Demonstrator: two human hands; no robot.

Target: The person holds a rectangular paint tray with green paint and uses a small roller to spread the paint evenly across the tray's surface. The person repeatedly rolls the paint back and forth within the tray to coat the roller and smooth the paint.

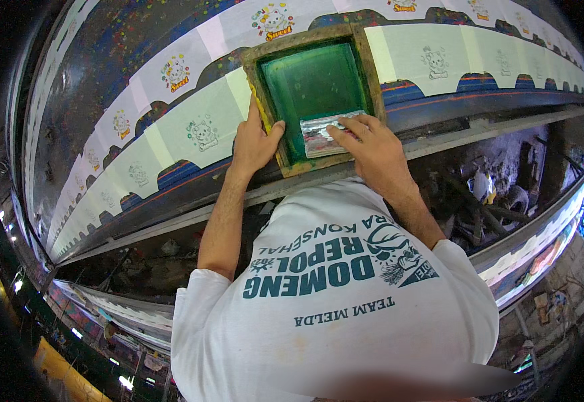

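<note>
A wooden-framed printing screen [313,75] with green mesh lies on the long table, over a row of pale cut fabric pieces. My left hand [258,139] grips the left side of its frame, thumb over the top edge and forefinger along the outside. Inside the frame, at its near end, my right hand [370,138] holds a flat squeegee [324,134] smeared with paint. Left of the screen, one fabric piece [206,133] bears a cat outline with some green marks. To the right, another piece [433,61] carries a grey cat outline. Whatever lies under the screen is hidden.
A farther row of white fabric pieces [174,73] shows multicoloured cat prints with lettering. The table's near rail [498,124] runs close against my body. Beyond it at right, clutter [488,186] lies below, and another long table [538,231] stands behind.
</note>
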